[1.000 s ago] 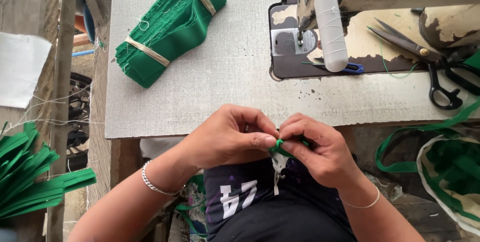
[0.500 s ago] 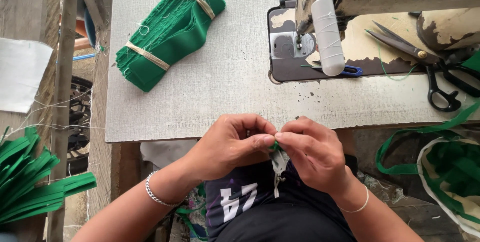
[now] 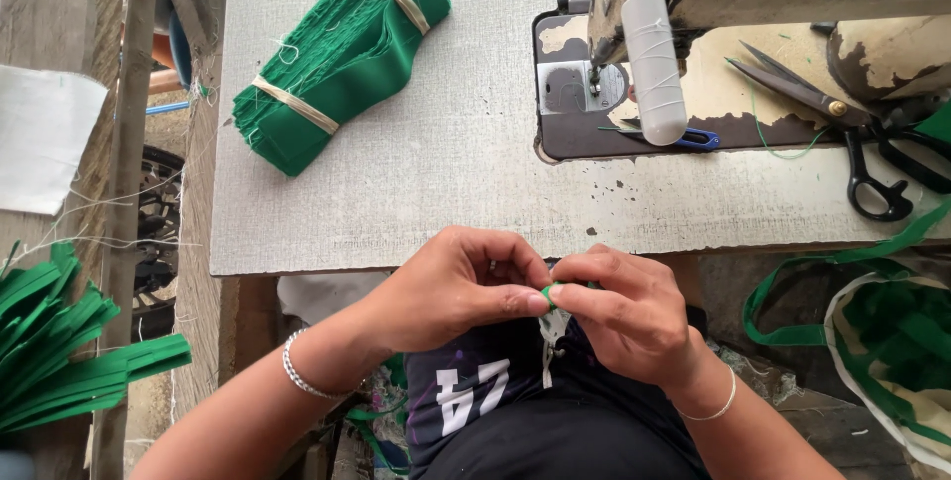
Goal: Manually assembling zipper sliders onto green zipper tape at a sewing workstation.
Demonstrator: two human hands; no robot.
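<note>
My left hand (image 3: 461, 287) and my right hand (image 3: 624, 312) meet fingertip to fingertip just below the table's front edge, over my lap. Between the thumbs and forefingers they pinch a small green fabric piece (image 3: 547, 293), mostly hidden by the fingers. A white label or strip (image 3: 553, 329) hangs down under the pinch. Both wrists wear thin bracelets.
A tied bundle of green fabric (image 3: 342, 49) lies at the back left of the grey table (image 3: 436, 193). A sewing machine (image 3: 693, 34) with a white thread spool (image 3: 654, 59) stands at the right, black scissors (image 3: 857, 133) beside it. Green strips (image 3: 59, 341) lie at left, a green-trimmed bag (image 3: 882, 341) at right.
Both hands stay pinched together on the green piece, with the fingers shifting slightly. The view has moved a little; nothing on the table has moved.
</note>
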